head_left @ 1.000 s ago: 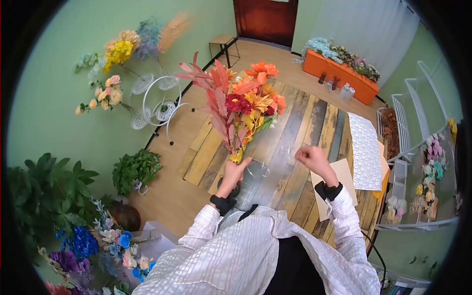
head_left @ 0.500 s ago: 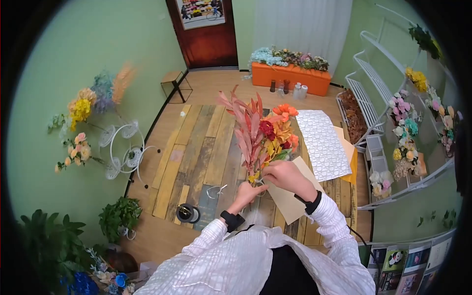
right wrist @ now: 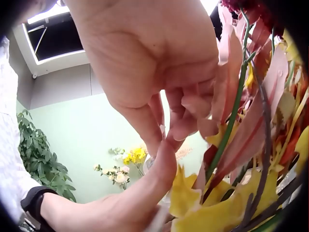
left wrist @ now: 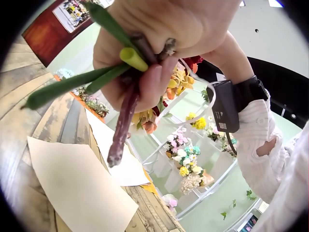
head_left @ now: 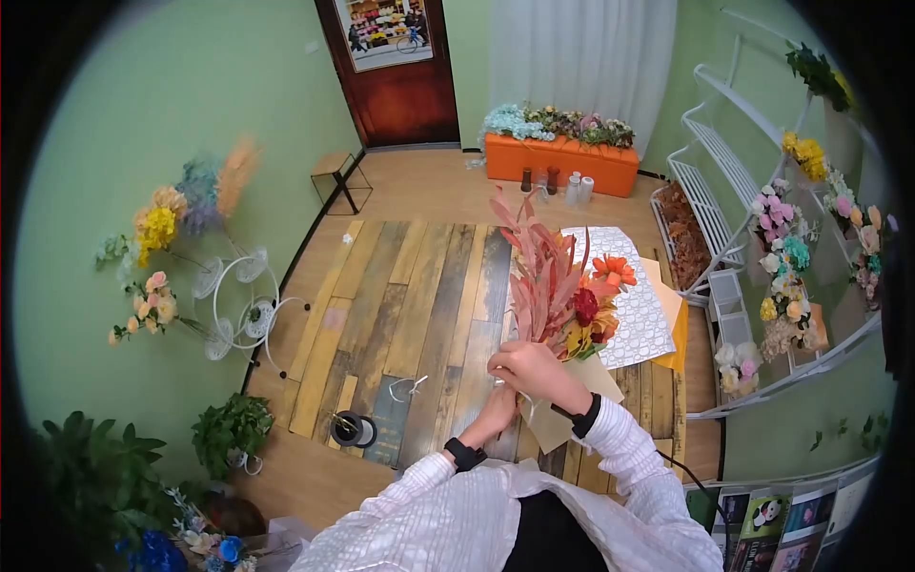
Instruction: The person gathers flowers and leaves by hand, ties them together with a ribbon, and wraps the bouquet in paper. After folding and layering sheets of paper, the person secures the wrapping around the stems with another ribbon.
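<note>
A bouquet of artificial flowers (head_left: pixel 585 305), with long pinkish-red leaves and orange, red and yellow blooms, stands upright over the table's right half. My left hand (head_left: pixel 498 412) grips its stems below the blooms. In the left wrist view, the cut green and dark red stem ends (left wrist: pixel 126 123) poke out of that fist. My right hand (head_left: pixel 538 370) is right above the left one, partly covering it. Its thumb and fingertips pinch a thin white ribbon (right wrist: pixel 162 129) close to the left thumb (right wrist: pixel 166 164). A loop of the ribbon (left wrist: pixel 210 99) hangs beside the stems.
On the plank table (head_left: pixel 400 324) lie a ribbon scrap (head_left: pixel 408 388), a black round holder (head_left: pixel 353 429), a beige paper sheet (head_left: pixel 553 424) and white patterned wrap (head_left: pixel 643 324). White flower shelves (head_left: pixel 724 219) stand right; a plant (head_left: pixel 232 434) stands left.
My right hand, apart from the bouquet at first, has come in to the stems and pinches the ribbon. The bouquet has shifted right over the papers, and the head view has turned.
</note>
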Available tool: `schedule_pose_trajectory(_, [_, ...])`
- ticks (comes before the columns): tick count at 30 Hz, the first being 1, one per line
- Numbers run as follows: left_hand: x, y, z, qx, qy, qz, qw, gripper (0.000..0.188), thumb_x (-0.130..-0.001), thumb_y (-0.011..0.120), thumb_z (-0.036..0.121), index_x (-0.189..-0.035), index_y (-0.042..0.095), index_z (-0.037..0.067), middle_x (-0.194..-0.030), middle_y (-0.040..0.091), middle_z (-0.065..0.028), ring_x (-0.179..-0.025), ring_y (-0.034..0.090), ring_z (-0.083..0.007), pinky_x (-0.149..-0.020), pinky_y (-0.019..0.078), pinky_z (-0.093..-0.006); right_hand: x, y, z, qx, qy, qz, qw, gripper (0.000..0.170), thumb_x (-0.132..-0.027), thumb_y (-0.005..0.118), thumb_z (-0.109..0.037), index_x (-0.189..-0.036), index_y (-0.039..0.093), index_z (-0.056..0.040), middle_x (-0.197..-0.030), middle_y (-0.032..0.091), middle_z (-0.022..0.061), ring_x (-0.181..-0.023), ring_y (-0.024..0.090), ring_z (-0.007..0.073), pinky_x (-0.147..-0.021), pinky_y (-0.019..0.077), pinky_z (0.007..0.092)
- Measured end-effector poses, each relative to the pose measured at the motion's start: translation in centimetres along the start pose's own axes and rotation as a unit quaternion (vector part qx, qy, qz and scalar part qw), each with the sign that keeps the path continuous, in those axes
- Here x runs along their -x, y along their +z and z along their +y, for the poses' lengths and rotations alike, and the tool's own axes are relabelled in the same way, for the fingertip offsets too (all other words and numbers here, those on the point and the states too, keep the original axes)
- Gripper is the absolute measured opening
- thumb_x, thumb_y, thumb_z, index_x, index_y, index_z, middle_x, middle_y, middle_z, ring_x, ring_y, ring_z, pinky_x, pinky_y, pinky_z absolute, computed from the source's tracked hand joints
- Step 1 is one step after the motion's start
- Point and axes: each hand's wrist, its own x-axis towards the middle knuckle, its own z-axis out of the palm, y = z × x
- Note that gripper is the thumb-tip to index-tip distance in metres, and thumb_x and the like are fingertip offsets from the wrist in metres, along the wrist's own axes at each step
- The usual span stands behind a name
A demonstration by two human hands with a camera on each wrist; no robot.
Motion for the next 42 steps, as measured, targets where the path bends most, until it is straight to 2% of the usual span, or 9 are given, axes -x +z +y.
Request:
schedule_pose_trajectory(3, [-1.0, -0.1, 1.1, 0.116, -0.183, -0.102, 0.971, 0.021, -0.074, 0.039, 0.004, -0.091, 0.040, -0.007, -0.071, 0.051, -0.0234, -0.067, 0.051, -0.0388, -0.058, 0.0397, -0.0439, 0.3, -0.1, 0.1, -0.012, 0.004, 0.036, 0.999, 0.008, -0.069, 0.057, -0.014, -0.071, 0.059, -0.0067, -0.063, 0.050, 0.0068, -0.064, 0.053, 0.0234, -0.055, 0.0430, 0.0323])
schedule_pose_trajectory(6, [-1.0, 1.4, 0.5, 0.148, -0.236, -0.040, 0.960, 0.020, -0.074, 0.038, 0.004, -0.088, 0.043, -0.008, -0.073, 0.052, -0.0252, -0.069, 0.051, -0.0394, -0.059, 0.0397, -0.0443, 0.5, 0.4, 1.0, -0.011, 0.015, 0.040, 0.999, 0.007, -0.069, 0.057, -0.014, -0.071, 0.058, -0.0068, -0.062, 0.050, 0.0069, -0.064, 0.052, 0.0237, -0.055, 0.0427, 0.0326])
schedule_pose_trajectory(13, [-1.2, 1.5, 0.3, 0.047, -0.169, -0.027, 0.984, 0.026, -0.082, 0.028, 0.011, -0.089, 0.043, -0.009, -0.062, 0.053, -0.0208, -0.059, 0.054, -0.0329, -0.052, 0.0409, -0.0412, 1.1, 1.2, 1.7, -0.018, -0.022, 0.092, 0.995, 0.007, -0.068, 0.057, -0.014, -0.072, 0.057, -0.0079, -0.062, 0.048, 0.0060, -0.065, 0.053, 0.0231, -0.055, 0.0435, 0.0324])
schedule_pose_trajectory(16, [-1.1, 0.4, 2.0, 0.175, -0.281, -0.012, 0.943, 0.033, -0.086, 0.023, 0.019, -0.090, 0.043, -0.007, -0.061, 0.053, -0.0200, -0.054, 0.054, -0.0318, -0.049, 0.0408, -0.0405, 1.1, 1.0, 1.6, -0.065, -0.014, 0.097, 0.993, 0.008, -0.068, 0.057, -0.013, -0.073, 0.057, -0.0070, -0.063, 0.049, 0.0073, -0.064, 0.053, 0.0236, -0.055, 0.0430, 0.0326])
schedule_pose_trajectory(25, [0.0, 2.3, -0.6, 0.037, -0.165, 0.015, 0.986, 0.046, -0.088, 0.017, 0.029, -0.084, 0.046, -0.008, -0.055, 0.051, -0.0218, -0.059, 0.054, -0.0353, -0.054, 0.0407, -0.0418, 1.0, -1.5, -0.5, -0.197, 0.111, 0.239, 0.944, 0.012, -0.072, 0.057, -0.013, -0.078, 0.058, -0.0032, -0.071, 0.056, 0.0093, -0.061, 0.055, 0.0222, -0.055, 0.0428, 0.0289])
schedule_pose_trajectory(27, [-0.2, 1.6, 0.4, 0.128, -0.268, 0.005, 0.955, 0.052, -0.088, 0.018, 0.032, -0.074, 0.049, -0.008, -0.060, 0.052, -0.0240, -0.063, 0.054, -0.0379, -0.059, 0.0401, -0.0432, 1.0, -2.4, -1.2, -0.212, 0.145, 0.244, 0.935, 0.012, -0.072, 0.057, -0.013, -0.080, 0.058, -0.0032, -0.071, 0.057, 0.0086, -0.060, 0.055, 0.0206, -0.055, 0.0428, 0.0283])
schedule_pose_trajectory(34, [-1.1, 1.9, -0.5, 0.152, -0.224, 0.085, 0.959, 0.061, -0.088, 0.016, 0.037, -0.065, 0.050, -0.008, -0.054, 0.051, -0.0229, -0.059, 0.054, -0.0367, -0.058, 0.0399, -0.0427, 1.3, -1.4, -2.5, -0.099, 0.079, 0.294, 0.947, 0.011, -0.071, 0.060, -0.010, -0.075, 0.059, -0.0009, -0.065, 0.055, 0.0070, -0.050, 0.051, 0.0154, -0.049, 0.0410, 0.0236])
schedule_pose_trajectory(39, [-1.0, -0.6, 0.1, 0.301, -0.297, 0.118, 0.899, 0.062, -0.087, 0.019, 0.040, -0.061, 0.051, -0.006, -0.038, 0.042, -0.0100, -0.033, 0.046, -0.0213, -0.033, 0.0353, -0.0330, 5.0, -0.1, -2.0, -0.104, 0.190, 0.253, 0.943, 0.018, -0.072, 0.062, -0.018, -0.071, 0.056, -0.0011, -0.055, 0.052, 0.0048, -0.049, 0.050, 0.0104, -0.046, 0.0392, 0.0224])
schedule_pose_trajectory(42, [-1.2, -1.3, 0.9, 0.283, -0.242, 0.169, 0.913, 0.049, -0.087, 0.021, 0.037, -0.078, 0.049, -0.003, -0.043, 0.044, -0.0081, -0.031, 0.043, -0.0163, -0.029, 0.0326, -0.0277, 6.1, 1.5, -1.4, -0.155, 0.251, 0.090, 0.951, 0.029, -0.068, 0.066, -0.026, -0.076, 0.056, 0.0005, -0.060, 0.055, 0.0053, -0.052, 0.052, 0.0093, -0.050, 0.0424, 0.0223])
